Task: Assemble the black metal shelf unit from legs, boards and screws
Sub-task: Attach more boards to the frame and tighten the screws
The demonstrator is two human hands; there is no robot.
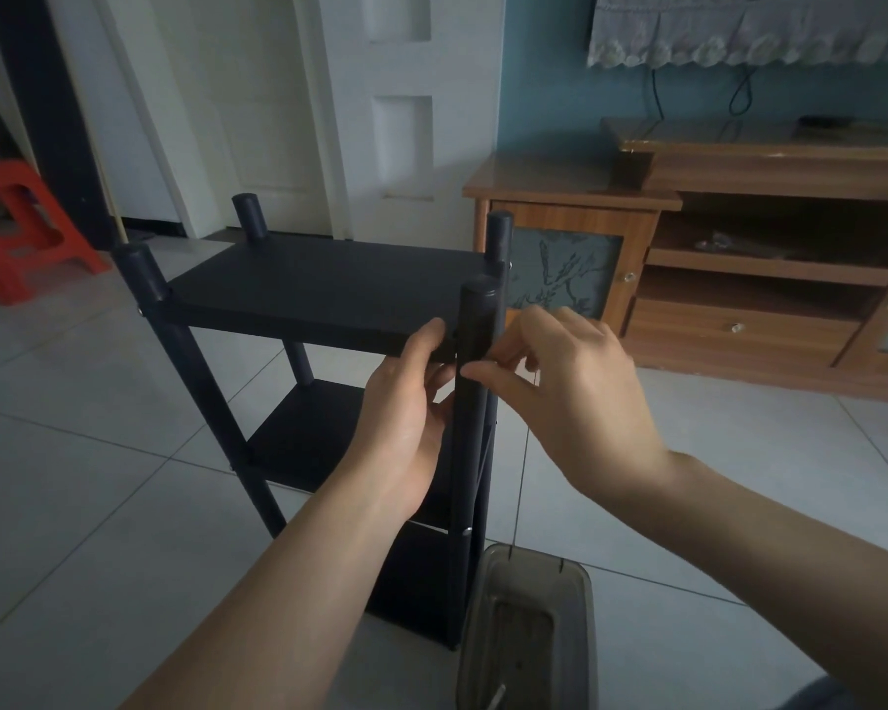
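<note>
— Black metal shelf unit (pixel 329 299) stands upright on the pale tiled floor (pixel 98 479), boards already on its legs. Which step is this?

— Likely fastening the top board (pixel 324 289) to the near round leg (pixel 475 351). The left hand (pixel 411 412) grips the board edge just left of that leg; the right hand (pixel 560 386) pinches at the leg's side, probably a screw, though it is hidden.

— Next?

— Probably seating it squarely in the hole, then turning it tight.

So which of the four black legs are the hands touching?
The near right leg, closest to the camera. Both hands meet on it just under the top board: left hand, right hand. The other three legs stand untouched.
</note>
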